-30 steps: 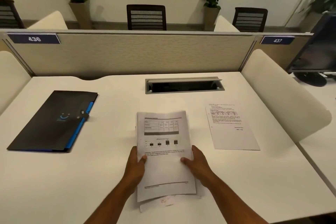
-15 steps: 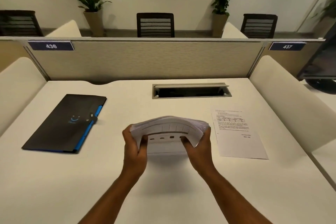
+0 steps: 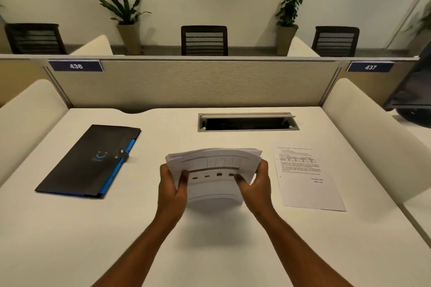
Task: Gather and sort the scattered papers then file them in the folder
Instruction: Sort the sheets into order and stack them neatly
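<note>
Left hand (image 3: pixel 172 190) and right hand (image 3: pixel 255 187) each clamp a side edge of the paper stack (image 3: pixel 214 177), thumbs on the printed face, held upright above the counter (image 3: pixel 233 251). Sheets are thin, matte, light and limp; the stack bows into an arch between the grips. Judgement: hold both edges and tap it square, since loose sheets could fan or slip. One single sheet (image 3: pixel 307 182) lies flat just right of the stack. Black folder (image 3: pixel 91 161), smooth, blue-edged, closed, lies well apart at left.
</note>
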The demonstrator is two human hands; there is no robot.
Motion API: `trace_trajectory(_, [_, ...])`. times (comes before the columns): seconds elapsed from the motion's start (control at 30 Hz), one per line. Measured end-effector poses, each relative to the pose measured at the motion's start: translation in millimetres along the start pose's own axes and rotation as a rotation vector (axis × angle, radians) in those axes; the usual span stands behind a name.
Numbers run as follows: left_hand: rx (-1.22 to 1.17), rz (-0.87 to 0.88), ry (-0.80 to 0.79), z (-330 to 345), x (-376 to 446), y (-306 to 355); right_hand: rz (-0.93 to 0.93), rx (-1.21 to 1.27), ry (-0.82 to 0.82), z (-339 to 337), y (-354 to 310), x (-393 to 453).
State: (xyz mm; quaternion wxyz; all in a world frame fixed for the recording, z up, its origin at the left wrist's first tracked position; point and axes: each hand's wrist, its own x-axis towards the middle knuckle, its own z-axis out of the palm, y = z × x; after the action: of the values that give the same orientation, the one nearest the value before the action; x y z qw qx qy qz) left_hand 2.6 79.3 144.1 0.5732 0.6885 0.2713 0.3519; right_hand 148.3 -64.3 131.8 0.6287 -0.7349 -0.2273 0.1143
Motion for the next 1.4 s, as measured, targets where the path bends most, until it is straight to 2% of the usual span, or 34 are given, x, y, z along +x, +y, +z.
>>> trace_trajectory(0.13, [0.035,0.010,-0.011,9.4,-2.2,3.9,-0.005,0.013,-0.053,1.6,-6.1,6.5])
trace_trajectory(0.37, [-0.029,0.062,0.073,9.1,-11.1,9.9,-0.027,0.158,0.103,-2.4,-15.5,-3.9])
trace_trajectory(0.5, [0.016,0.001,0.089,13.9,-26.5,-2.6,0.086,0.132,0.035,0.3,1.7,-15.8])
trace_trajectory(0.63, [0.016,0.014,0.178,14.1,-28.2,-7.1,0.087,0.155,0.088,-5.7,7.7,-17.0])
trace_trajectory(0.73, [-0.003,-0.058,0.185,19.1,-37.0,-9.9,0.121,0.154,-0.001,0.9,12.6,-26.9])
trace_trajectory(0.8, [-0.041,-0.085,0.232,18.5,-41.4,-15.1,0.114,0.156,-0.001,2.0,15.5,-29.9])
trace_trajectory(0.87, [-0.040,-0.077,0.204,18.0,-46.6,-18.5,0.120,0.171,0.033,1.6,16.5,-30.1])
trace_trajectory(0.97, [0.006,-0.073,0.122,17.9,-48.7,-19.4,0.133,0.142,-0.020,5.5,18.7,-32.7])
trace_trajectory(1.17, [0.051,-0.059,0.108,6.8,-30.1,-14.4,0.114,0.089,0.026,3.2,6.1,-14.8])
trace_trajectory(1.27, [0.125,-0.166,0.206,-4.2,-29.9,-23.4,0.175,0.172,0.061,5.4,-0.2,-11.3])
trace_trajectory(1.33, [0.117,-0.353,0.344,-10.4,-30.9,-32.0,0.226,0.318,0.117,7.9,-1.9,-12.6])
trace_trajectory(1.4, [-0.026,-0.542,0.401,-14.0,-34.5,-35.6,0.309,0.505,0.155,12.4,-3.4,-15.9])
